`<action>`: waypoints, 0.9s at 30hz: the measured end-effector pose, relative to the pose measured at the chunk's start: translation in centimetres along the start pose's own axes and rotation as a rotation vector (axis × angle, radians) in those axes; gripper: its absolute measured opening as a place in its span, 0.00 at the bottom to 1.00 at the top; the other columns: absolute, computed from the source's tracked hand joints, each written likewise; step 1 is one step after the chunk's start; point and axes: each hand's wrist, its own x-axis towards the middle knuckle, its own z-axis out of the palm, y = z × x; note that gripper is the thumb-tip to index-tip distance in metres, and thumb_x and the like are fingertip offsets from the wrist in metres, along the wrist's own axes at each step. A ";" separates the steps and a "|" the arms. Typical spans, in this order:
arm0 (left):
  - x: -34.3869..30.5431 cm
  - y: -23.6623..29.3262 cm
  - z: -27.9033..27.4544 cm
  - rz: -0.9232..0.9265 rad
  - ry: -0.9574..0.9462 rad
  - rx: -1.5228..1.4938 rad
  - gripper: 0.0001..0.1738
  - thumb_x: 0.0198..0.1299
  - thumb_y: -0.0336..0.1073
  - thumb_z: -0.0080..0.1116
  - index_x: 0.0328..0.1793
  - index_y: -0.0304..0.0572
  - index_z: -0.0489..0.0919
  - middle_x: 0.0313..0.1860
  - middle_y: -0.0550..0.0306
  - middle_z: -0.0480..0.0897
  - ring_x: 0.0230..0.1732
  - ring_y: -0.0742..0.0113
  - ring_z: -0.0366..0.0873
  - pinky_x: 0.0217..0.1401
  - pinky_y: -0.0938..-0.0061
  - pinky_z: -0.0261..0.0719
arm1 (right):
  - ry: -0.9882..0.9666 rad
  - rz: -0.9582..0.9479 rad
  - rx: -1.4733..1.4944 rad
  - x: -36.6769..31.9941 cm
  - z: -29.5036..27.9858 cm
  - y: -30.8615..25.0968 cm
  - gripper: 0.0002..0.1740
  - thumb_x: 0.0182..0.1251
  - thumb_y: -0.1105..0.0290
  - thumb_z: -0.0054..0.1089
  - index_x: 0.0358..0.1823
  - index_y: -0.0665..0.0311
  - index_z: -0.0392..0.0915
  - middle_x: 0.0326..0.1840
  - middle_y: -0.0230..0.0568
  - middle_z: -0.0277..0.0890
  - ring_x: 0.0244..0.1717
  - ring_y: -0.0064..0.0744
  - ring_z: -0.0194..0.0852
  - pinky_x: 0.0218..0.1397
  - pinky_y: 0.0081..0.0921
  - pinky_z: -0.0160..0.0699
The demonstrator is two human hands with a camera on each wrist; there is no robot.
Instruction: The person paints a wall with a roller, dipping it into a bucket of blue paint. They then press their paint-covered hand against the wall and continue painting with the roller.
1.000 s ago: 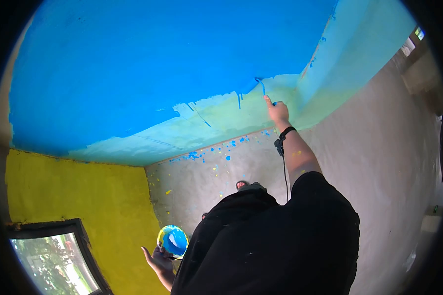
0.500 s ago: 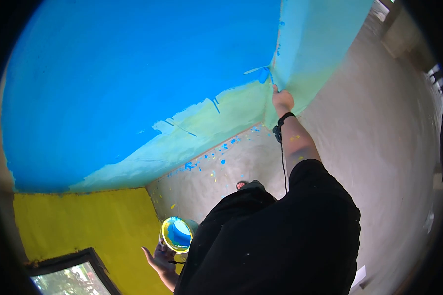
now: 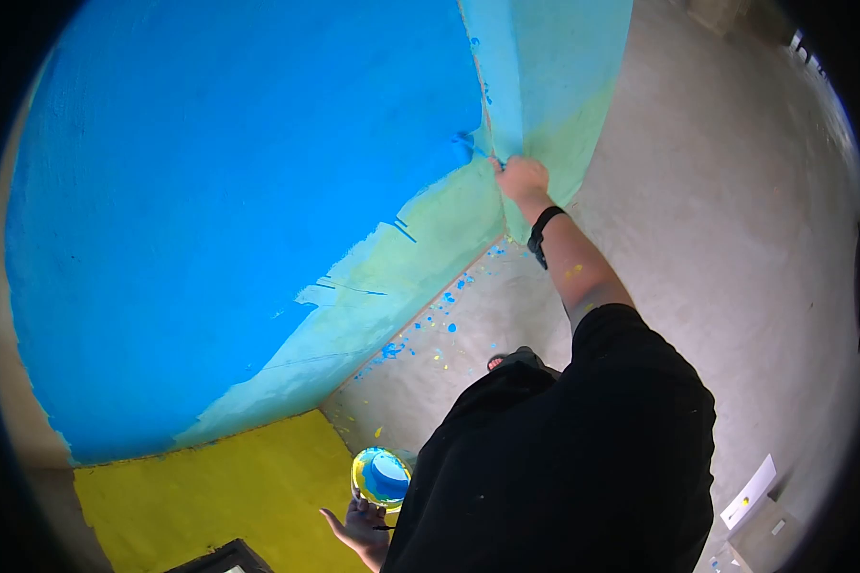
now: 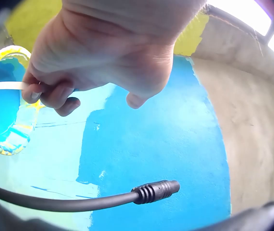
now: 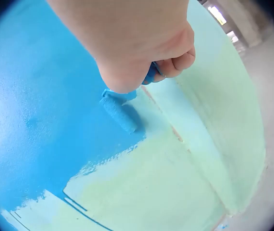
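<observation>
My right hand (image 3: 523,180) grips the handle of a small paint roller (image 5: 120,115). The roller's blue sleeve lies against the wall, just left of the corner and at the lower edge of the wet blue paint (image 3: 239,210). Down by my left side, my left hand (image 3: 358,530) holds up a paint bucket (image 3: 355,470) by its thin white handle (image 4: 4,85), with fingers hooked round it and thumb sticking out. Blue paint is inside the bucket, and its rim is smeared yellow and blue.
Below the blue runs a pale green strip (image 3: 430,239) with drips. An adjoining pale green wall (image 3: 569,105) meets it at the corner. Paint spots dot the grey floor (image 3: 678,239). A yellow wall (image 3: 229,487) is at lower left; a black cable (image 4: 79,203) crosses the left wrist view.
The roller has gone right along the blue's lower edge to the corner, then slightly back left; a pale gap there is now blue. The head view has turned right. The left hand still holds the bucket.
</observation>
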 end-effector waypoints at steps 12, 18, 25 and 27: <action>0.2 1.0 0.4 -0.044 0.046 0.069 0.53 0.58 0.86 0.47 0.52 0.35 0.76 0.25 0.68 0.67 0.20 0.74 0.58 0.29 0.76 0.61 | 0.062 0.307 0.110 0.9 0.8 1.4 0.28 0.77 0.43 0.50 0.38 0.58 0.88 0.42 0.51 0.88 0.48 0.55 0.87 0.49 0.50 0.84; 0.4 1.0 0.7 -0.100 -0.006 0.038 0.54 0.58 0.85 0.48 0.54 0.33 0.75 0.26 0.66 0.68 0.21 0.72 0.61 0.30 0.74 0.64 | 0.003 0.163 0.103 -3.0 1.8 0.7 0.26 0.78 0.45 0.49 0.37 0.58 0.88 0.37 0.50 0.87 0.43 0.54 0.87 0.46 0.51 0.84; -0.2 2.7 0.6 -0.104 -0.115 0.031 0.55 0.57 0.85 0.50 0.56 0.32 0.75 0.29 0.62 0.70 0.25 0.67 0.64 0.32 0.71 0.65 | 0.115 0.222 0.066 -0.3 -0.2 3.3 0.25 0.78 0.46 0.50 0.37 0.57 0.88 0.38 0.48 0.87 0.43 0.52 0.87 0.45 0.50 0.84; -0.4 2.7 1.0 -0.060 -0.102 0.040 0.54 0.57 0.85 0.49 0.56 0.34 0.75 0.29 0.63 0.69 0.25 0.68 0.64 0.34 0.70 0.65 | 0.073 0.212 0.061 -0.3 0.0 3.4 0.25 0.77 0.46 0.50 0.37 0.57 0.88 0.39 0.49 0.87 0.44 0.53 0.87 0.45 0.50 0.84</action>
